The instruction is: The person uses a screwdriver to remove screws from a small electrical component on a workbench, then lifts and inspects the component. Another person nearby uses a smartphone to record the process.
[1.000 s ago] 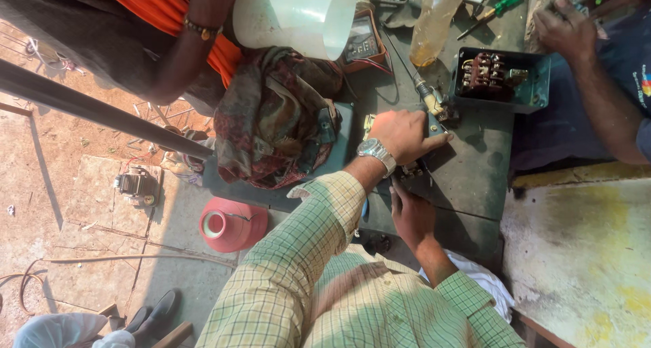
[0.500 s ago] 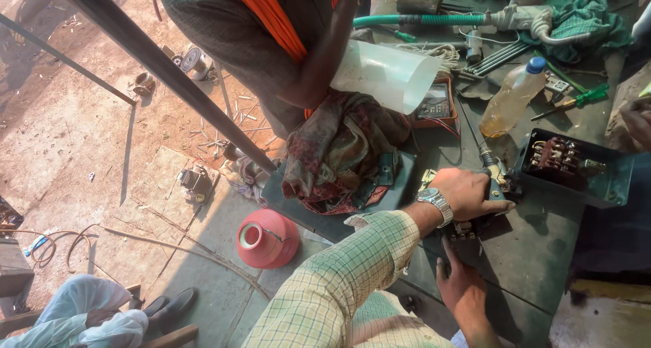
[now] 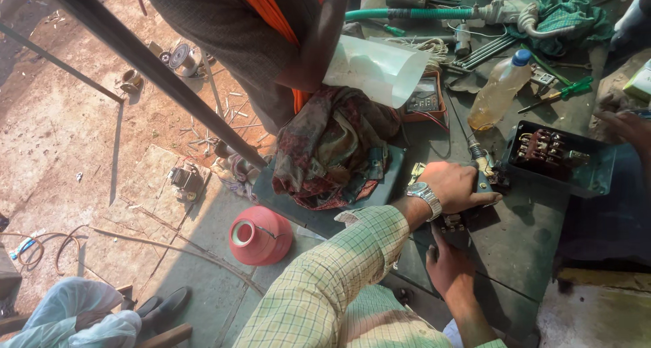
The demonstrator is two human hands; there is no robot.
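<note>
My left hand (image 3: 456, 186), the one with the metal wristwatch (image 3: 426, 197) and the checked green sleeve (image 3: 339, 280), is pressed palm-down over a small dark electrical part (image 3: 453, 224) on the dark surface (image 3: 536, 233), fingers curled across the top of it and pointing right. The part sits at the near middle of the surface, mostly hidden under my palm, with only its pale terminals showing below the wrist. My right hand (image 3: 449, 270) comes up from underneath, bare forearm, fingers bent against the lower side of the same part; I cannot tell how firmly it is gripping.

Just right of my left fingertips stands an open black box (image 3: 597, 175) with reddish-brown contact blocks (image 3: 542, 148) inside. Another person's hand (image 3: 627, 127) rests at its far right edge. Behind the box lies a clear plastic bottle (image 3: 495, 97) with a blue cap, tilted, and beside it a green-handled screwdriver (image 3: 559, 91). Left of my wrist is a crumpled dark red patterned cloth (image 3: 332, 151) heaped at the surface's edge, and above it a person in an orange scarf holds a curled translucent white sheet (image 3: 376, 66). An orange-cased meter (image 3: 424, 100) peeks out under that sheet. Down on the concrete floor, near the surface's corner, sits a red funnel-shaped cap (image 3: 261, 234).
</note>
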